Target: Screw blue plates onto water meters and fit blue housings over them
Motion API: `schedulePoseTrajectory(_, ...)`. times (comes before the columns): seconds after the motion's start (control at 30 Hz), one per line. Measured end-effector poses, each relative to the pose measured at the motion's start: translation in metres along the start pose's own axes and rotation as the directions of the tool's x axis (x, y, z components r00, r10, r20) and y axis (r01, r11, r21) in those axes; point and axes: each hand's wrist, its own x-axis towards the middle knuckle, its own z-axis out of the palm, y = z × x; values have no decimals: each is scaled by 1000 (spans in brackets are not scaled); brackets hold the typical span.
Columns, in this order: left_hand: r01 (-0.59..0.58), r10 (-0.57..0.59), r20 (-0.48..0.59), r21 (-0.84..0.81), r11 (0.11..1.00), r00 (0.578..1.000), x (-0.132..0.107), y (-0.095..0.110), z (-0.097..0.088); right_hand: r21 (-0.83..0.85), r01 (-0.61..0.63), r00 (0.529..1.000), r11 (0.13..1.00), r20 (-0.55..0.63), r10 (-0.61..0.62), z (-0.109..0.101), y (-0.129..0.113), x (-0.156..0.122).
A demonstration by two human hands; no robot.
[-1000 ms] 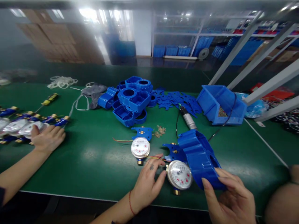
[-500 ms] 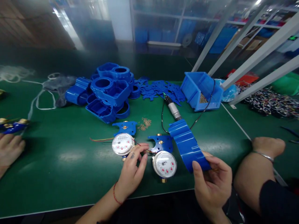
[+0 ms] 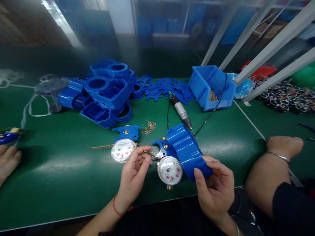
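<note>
My right hand (image 3: 216, 190) grips the lower end of a blue plastic housing (image 3: 189, 154), tilted just above and beside the right water meter (image 3: 170, 170). That meter has a white round dial with red pointers and a brass fitting below; a flat blue bracket plate (image 3: 164, 148) lies behind it. Between the two meters my left hand (image 3: 135, 172) has its thumb and index finger closed around thin coloured wires (image 3: 154, 156) that lead toward the right meter. The left water meter (image 3: 123, 150) lies just beyond that hand, with another blue bracket plate (image 3: 126, 132) behind it.
Small brass screws (image 3: 149, 127) lie loose near an electric screwdriver (image 3: 181, 111). Behind are stacked blue housings (image 3: 105, 88), flat blue plates (image 3: 164, 88) and a blue bin (image 3: 214, 105) with screws. Other people's hands rest at left (image 3: 8, 160) and right (image 3: 285, 146).
The view has shifted slightly. The housing in my right hand has moved closer over the right meter's plate and turned, uncovering the screwdriver's tip. My left hand's fingers have drawn together at the wires.
</note>
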Motion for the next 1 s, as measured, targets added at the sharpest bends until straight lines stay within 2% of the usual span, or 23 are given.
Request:
schedulePoseTrajectory(0.13, -19, 19, -1, -39, 999, 1000, 1, 3, 2, -18, 37, 999, 999, 0, -37, 1, 2, 2)
schedulePoseTrajectory(0.27, -70, 70, -7, -49, 996, 998, 1, 2, 4, -76, 147, 989, 986, 3, -147, -2, 4, 8)
schedulePoseTrajectory(0.4, -137, 137, 8, -36, 990, 991, 3, 0, 9, -162, 254, 966, 954, 97, -241, -6, 3, 18)
schedulePoseTrajectory(0.47, -134, 135, 19, -39, 990, 991, 4, 2, 11, -193, 305, 949, 932, 140, -281, -7, 1, 24)
schedulePoseTrajectory(0.6, -22, 28, 53, -116, 993, 998, 9, 6, 15, -248, 389, 910, 887, 255, -328, -3, -7, 35)
schedulePoseTrajectory(0.73, 44, -10, 114, -296, 954, 993, 13, 9, 13, -307, 477, 860, 824, 356, -365, 6, -16, 45)
schedulePoseTrajectory(0.8, 92, -25, 167, -409, 908, 986, 14, 12, 12, -308, 543, 819, 781, 401, -411, 9, -16, 47)
schedulePoseTrajectory(0.9, 186, -63, 239, -537, 823, 969, 12, 23, 13, -230, 647, 722, 727, 490, -488, 7, -7, 42)
schedulePoseTrajectory(0.93, 221, -86, 255, -565, 795, 963, 11, 28, 14, -190, 658, 696, 729, 524, -492, 6, -1, 38)
schedulePoseTrajectory(0.97, 252, -112, 265, -588, 768, 958, 11, 33, 15, -150, 642, 688, 752, 546, -478, 5, 6, 32)
schedulePoseTrajectory(1.0, 276, -137, 265, -608, 744, 955, 11, 37, 17, -114, 571, 720, 813, 545, -430, 6, 13, 26)
